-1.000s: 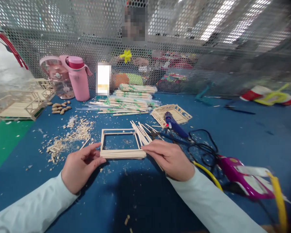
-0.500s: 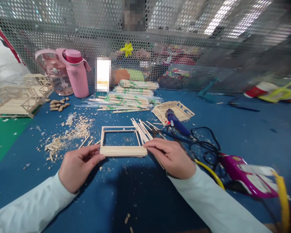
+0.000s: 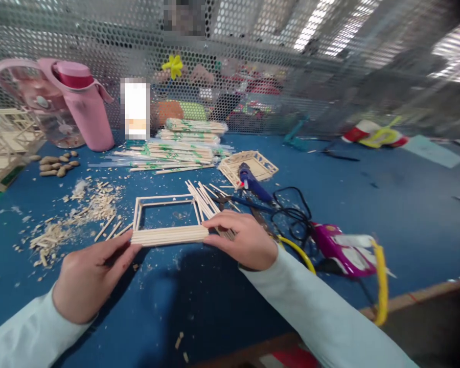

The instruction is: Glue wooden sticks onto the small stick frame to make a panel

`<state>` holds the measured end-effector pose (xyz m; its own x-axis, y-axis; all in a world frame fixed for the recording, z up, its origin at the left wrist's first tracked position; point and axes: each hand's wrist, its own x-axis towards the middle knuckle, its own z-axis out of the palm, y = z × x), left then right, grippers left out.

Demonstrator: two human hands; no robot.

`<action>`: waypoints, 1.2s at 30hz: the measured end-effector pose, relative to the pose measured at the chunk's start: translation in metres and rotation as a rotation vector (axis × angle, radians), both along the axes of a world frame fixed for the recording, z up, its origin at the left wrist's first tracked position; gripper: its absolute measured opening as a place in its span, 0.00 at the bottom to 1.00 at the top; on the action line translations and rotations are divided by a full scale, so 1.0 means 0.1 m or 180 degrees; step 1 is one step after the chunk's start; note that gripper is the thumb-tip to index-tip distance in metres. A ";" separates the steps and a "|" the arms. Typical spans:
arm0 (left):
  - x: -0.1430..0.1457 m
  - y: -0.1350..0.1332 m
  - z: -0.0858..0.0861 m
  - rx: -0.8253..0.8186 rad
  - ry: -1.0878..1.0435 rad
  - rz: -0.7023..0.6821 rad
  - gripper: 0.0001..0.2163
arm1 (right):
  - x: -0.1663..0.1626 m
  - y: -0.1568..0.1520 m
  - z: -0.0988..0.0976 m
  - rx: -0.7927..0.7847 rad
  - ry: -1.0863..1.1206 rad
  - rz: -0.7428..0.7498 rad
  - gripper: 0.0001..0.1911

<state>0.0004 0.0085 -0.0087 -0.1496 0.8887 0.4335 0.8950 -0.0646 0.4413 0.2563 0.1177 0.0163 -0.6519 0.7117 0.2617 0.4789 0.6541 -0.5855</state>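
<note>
A small rectangular frame of thin wooden sticks [image 3: 170,235] lies in front of me, its near side covered by a row of sticks laid side by side. My left hand [image 3: 88,278] pinches the left end of that row between thumb and fingers. At the right end, my right hand [image 3: 245,239] grips the same row with thumb and fingertips. Beside the frame's right side fans a bunch of loose sticks [image 3: 205,198], partly hidden by my right hand. The frame's far part is open, showing blue table through it.
Wood scraps [image 3: 95,204] and peanuts [image 3: 55,164] are at left, near a pink bottle [image 3: 88,112]. Bagged sticks [image 3: 184,151] lie behind. A blue glue gun [image 3: 253,184] rests against a stick tray [image 3: 266,167]; its cord runs toward a purple tool [image 3: 339,250]. Perforated metal [image 3: 253,51] stands behind.
My view has swung to the right, so everything appears further left. Both hands keep hold of the stick frame, which now looks slightly tilted in view.
</note>
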 end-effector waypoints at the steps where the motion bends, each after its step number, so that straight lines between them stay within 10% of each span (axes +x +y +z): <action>1: -0.01 0.00 -0.02 0.0030 0.0039 -0.0001 0.18 | 0.00 0.00 -0.01 0.0037 0.0010 -0.0019 0.08; 13: 0.01 0.04 0.06 -0.0267 -0.0455 -0.0177 0.18 | -0.05 -0.04 0.06 0.0218 -0.0134 -0.0035 0.05; 23: 0.27 0.12 0.36 0.0219 0.0742 -0.0813 0.18 | -0.06 -0.04 0.06 0.0103 -0.0239 -0.0042 0.06; 26: 0.55 0.37 0.42 -0.0181 0.0528 -0.1517 0.14 | -0.07 -0.05 0.06 0.0073 -0.0274 -0.0060 0.08; 36: 0.73 0.78 0.41 -0.1322 -0.0083 -0.1407 0.13 | -0.02 -0.04 0.08 -0.0073 -0.0227 -0.0089 0.15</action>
